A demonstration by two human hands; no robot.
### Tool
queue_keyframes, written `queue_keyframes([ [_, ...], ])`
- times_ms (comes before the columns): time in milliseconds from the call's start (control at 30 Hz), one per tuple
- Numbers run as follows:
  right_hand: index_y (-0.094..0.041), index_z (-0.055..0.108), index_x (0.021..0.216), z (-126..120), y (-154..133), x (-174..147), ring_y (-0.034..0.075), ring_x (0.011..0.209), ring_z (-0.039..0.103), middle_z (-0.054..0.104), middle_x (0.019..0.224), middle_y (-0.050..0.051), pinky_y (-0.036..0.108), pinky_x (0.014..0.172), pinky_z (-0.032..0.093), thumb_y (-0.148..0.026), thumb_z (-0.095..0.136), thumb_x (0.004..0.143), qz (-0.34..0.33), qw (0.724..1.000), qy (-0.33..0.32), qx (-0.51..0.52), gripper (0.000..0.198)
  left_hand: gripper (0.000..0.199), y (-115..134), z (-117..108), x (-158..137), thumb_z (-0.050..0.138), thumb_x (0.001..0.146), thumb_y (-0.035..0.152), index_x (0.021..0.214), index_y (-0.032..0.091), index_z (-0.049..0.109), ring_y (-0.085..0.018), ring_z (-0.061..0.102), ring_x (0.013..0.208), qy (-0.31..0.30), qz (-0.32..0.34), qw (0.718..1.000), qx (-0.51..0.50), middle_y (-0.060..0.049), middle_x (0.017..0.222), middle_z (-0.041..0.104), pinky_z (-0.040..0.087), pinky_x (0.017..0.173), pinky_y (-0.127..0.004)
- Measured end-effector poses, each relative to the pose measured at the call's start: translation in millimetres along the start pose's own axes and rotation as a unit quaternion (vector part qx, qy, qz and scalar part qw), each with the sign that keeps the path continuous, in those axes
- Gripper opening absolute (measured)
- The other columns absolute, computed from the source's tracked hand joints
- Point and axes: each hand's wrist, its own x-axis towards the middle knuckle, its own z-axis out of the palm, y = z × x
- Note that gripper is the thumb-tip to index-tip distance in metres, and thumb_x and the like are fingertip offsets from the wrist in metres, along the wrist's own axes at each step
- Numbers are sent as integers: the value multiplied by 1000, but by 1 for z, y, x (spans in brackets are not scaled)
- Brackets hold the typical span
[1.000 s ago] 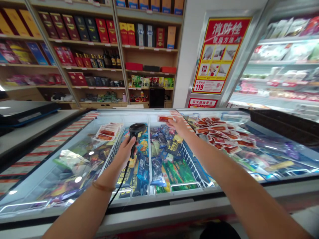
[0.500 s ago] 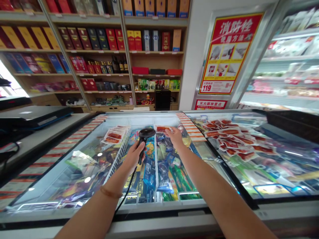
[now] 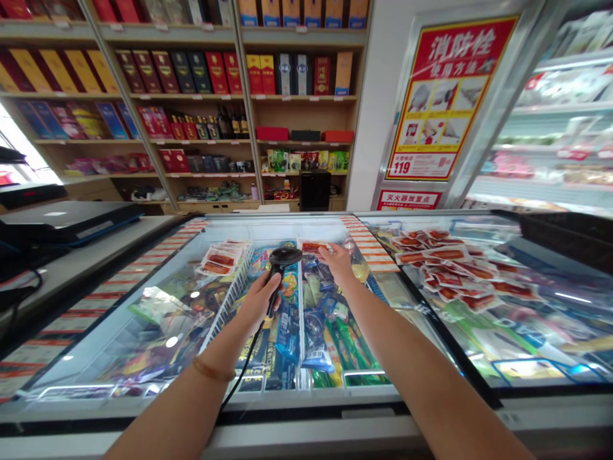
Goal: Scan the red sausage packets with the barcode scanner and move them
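My left hand (image 3: pixel 261 295) is wrapped round the handle of a black barcode scanner (image 3: pixel 286 255), its head pointing forward and its cable hanging down toward me. To the right of the scanner head, my right hand (image 3: pixel 339 260) pinches the right end of a flat sealed packet (image 3: pixel 313 247) with reddish-brown food inside. Both hands are above the glass-topped chest freezer (image 3: pixel 368 414). Similar packets (image 3: pixel 221 259) lie in a small stack to the left of the scanner. A larger pile of packets (image 3: pixel 445 262) lies on the right-hand part of the freezer top.
Under the glass are wire baskets (image 3: pixel 228 291) with frozen goods. Price-label strips (image 3: pixel 371 246) run along the glass. A flat dark device (image 3: pixel 71 220) stands on the left counter. Behind are shelves of boxes (image 3: pixel 211 71), a red and yellow poster (image 3: pixel 450 96) and a lit display fridge (image 3: pixel 560 140).
The view has shifted very slightly, so the background sits a little differently. Both hands keep their holds on the scanner and the packet, nearly still.
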Motion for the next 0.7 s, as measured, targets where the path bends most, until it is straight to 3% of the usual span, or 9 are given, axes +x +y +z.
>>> queue_keyframes([
  [167,-14,67,101,-3,10,5,21,75,70,71,78,3,40,78,59,-44,77,61,-21,999,12,-22,50,46,1,-1,-1,67,70,59,81,17,52,-5,44,40,7,4,1000,12,3,66,56,34,38,-20],
  [333,-15,65,100,-2,13,6,21,74,69,69,74,1,40,77,57,-42,74,60,-30,998,29,-50,49,45,4,-3,0,67,71,59,80,18,50,-6,44,38,57,18,998,1,4,64,54,32,37,-21],
  [467,-17,64,94,-3,7,1,22,77,66,68,76,1,40,76,54,-44,68,63,-47,987,51,-144,42,43,25,-6,-13,66,72,58,79,19,49,-7,46,40,116,-42,990,-75,3,65,55,35,38,-22],
  [567,-19,62,86,4,-1,-4,24,80,64,67,77,3,39,78,51,-44,66,62,-62,963,75,-253,35,46,45,-24,-30,65,71,60,77,18,50,-8,47,40,135,-75,982,-104,2,64,56,36,38,-23],
  [700,-21,56,82,45,-4,-13,22,76,61,65,79,2,36,76,49,-41,66,60,-65,958,55,-276,32,47,61,-73,-53,69,67,59,82,17,53,-7,46,40,195,-21,979,-59,3,63,56,33,37,-21],
])
